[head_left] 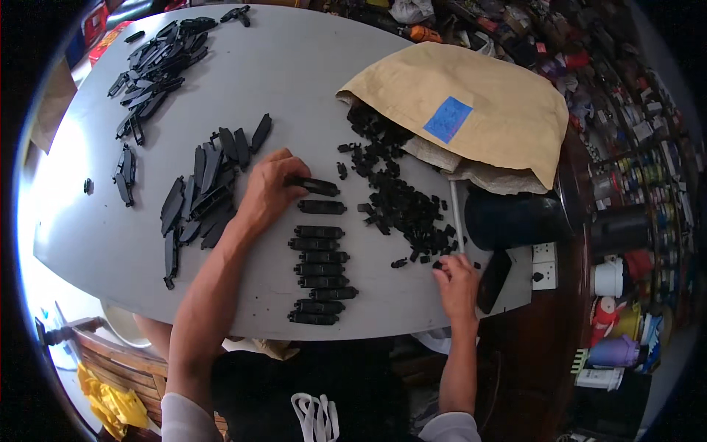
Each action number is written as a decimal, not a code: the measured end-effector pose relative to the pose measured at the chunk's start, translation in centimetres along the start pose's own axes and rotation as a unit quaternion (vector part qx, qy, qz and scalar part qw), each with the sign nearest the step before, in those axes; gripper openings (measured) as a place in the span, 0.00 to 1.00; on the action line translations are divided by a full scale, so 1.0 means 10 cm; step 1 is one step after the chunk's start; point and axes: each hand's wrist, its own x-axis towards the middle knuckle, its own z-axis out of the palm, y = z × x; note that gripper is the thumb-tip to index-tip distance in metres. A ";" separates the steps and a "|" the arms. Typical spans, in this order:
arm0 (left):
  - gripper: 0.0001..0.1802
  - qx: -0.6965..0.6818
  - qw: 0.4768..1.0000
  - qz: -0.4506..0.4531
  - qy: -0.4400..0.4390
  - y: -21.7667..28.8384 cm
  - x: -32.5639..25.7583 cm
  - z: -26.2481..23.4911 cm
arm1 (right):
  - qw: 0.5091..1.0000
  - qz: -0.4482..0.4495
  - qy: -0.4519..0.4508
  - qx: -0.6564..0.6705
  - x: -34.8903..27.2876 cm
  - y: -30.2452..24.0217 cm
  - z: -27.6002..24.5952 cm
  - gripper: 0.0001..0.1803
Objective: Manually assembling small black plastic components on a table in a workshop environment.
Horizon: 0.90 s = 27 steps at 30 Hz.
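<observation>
My left hand [271, 188] is closed on one end of a long black plastic part [318, 186], just above the far end of a column of similar parts [318, 256]. These lie crosswise on the grey table [294, 81], one below another. Over at the right, my right hand [459, 286] has its thumb and fingers pinched on a small black plastic piece [438, 265], partly hidden by the fingertips. It is at the near right edge of a spread heap of small black pieces [405, 206].
Loose long black parts [210, 177] lie left of my left hand, with another pile [158, 62] farther back. A tan sack [471, 88] with a blue patch lies open at the back right. Beside it are a dark cylinder [515, 219] and a white power socket [544, 265].
</observation>
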 end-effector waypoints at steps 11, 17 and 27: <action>0.20 0.023 0.998 0.058 0.032 -0.06 -0.08 -0.03 | 0.985 0.092 -0.016 0.145 0.20 -0.38 -0.09 0.04; 0.19 0.009 0.998 0.025 0.054 -0.06 -0.10 -0.03 | 0.889 0.039 -0.127 0.438 0.73 -1.24 0.19 0.04; 0.15 -0.007 0.998 0.032 0.055 -0.10 -0.11 0.02 | 0.926 0.002 -0.200 0.320 1.29 -1.80 0.78 0.02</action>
